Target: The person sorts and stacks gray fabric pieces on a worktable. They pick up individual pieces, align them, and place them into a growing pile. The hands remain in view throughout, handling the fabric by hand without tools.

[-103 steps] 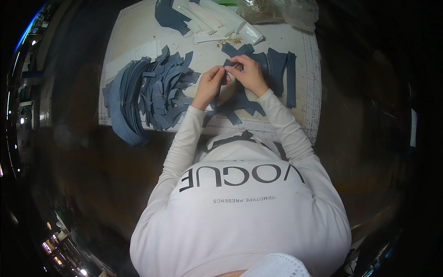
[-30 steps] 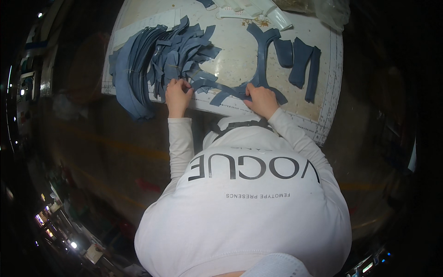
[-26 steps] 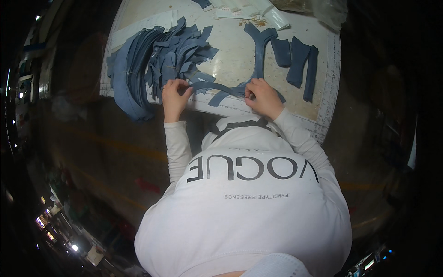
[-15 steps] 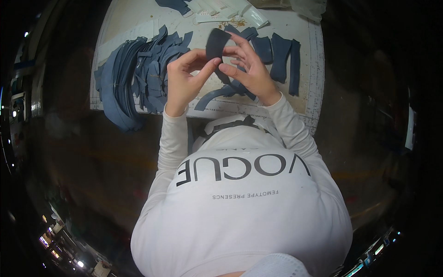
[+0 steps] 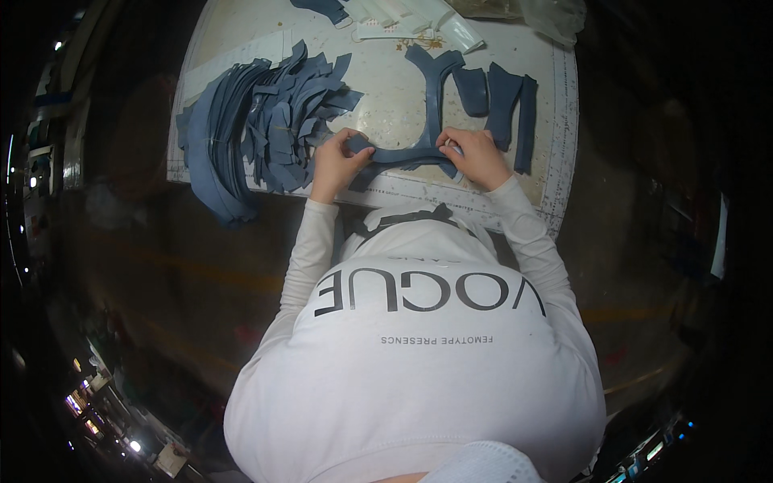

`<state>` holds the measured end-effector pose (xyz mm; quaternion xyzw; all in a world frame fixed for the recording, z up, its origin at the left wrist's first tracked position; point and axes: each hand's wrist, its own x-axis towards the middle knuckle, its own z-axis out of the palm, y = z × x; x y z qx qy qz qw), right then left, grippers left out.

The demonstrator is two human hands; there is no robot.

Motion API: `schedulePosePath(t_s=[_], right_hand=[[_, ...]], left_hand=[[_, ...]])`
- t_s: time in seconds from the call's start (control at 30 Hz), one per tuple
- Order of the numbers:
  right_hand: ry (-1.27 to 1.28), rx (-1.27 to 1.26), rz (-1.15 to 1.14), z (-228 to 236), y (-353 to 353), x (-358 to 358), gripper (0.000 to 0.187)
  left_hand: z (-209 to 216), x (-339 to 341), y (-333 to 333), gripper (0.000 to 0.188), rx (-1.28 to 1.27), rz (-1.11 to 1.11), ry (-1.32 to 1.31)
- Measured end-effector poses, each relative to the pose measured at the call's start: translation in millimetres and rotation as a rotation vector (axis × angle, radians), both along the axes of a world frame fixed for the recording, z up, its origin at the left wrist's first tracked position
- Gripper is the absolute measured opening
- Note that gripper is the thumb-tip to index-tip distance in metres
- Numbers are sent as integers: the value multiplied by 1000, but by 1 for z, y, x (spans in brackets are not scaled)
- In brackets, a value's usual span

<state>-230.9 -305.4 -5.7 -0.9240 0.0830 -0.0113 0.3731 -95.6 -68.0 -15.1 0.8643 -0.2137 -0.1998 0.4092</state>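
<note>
Near the front edge of the table, a curved blue strip of leather-like material [image 5: 398, 155] stretches from one hand to the other. My left hand [image 5: 336, 167] pinches its left end between thumb and fingers. Thumb and forefinger of my right hand [image 5: 481, 158] are closed on the strip's right part. Just beyond, a Y-shaped blue piece [image 5: 434, 92] lies flat, its lower end meeting the strip by my right hand; whether they are joined I cannot tell. More blue material shows partly hidden under the strip.
To the left lie a bundle of long curved blue strips [image 5: 211, 149] and a heap of short blue pieces [image 5: 282, 121]. Several cut pieces, including a flared one [image 5: 502, 101], lie at right. White pieces [image 5: 419, 14] and clear plastic [image 5: 555, 18] sit on the far side of the white table [image 5: 386, 105].
Both hands have come down toward the table's near edge and moved apart. The dark piece they held up is now lowered and stretched sideways, and the Y-shaped piece is uncovered.
</note>
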Motion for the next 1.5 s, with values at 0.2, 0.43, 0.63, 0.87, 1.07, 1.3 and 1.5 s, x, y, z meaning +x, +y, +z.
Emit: schedulePosePath(t_s=[0.2, 0.43, 0.63, 0.87, 1.07, 1.3, 1.5], right_hand=[[-19, -140, 52, -19, 21, 9, 4], [-158, -238, 103, -26, 27, 5, 16], [-136, -192, 146, -19, 33, 7, 20], [-122, 459, 59, 19, 32, 5, 22], [-90, 606, -186, 18, 27, -9, 21], [-134, 1022, -380, -31, 20, -1, 42], [-115, 730, -424, -79, 27, 16, 52]], left_hand=[[7, -12, 3, 25, 268, 67, -449], [20, -36, 8, 19, -161, 169, 21], [-9, -67, -4, 26, -302, -74, 908], [-7, -60, -27, 19, -674, 194, 1010], [17, -5, -70, 10, -745, 199, 786], [-12, 54, -148, 15, -589, -41, 566], [-65, 74, -173, 22, -355, 19, 288]])
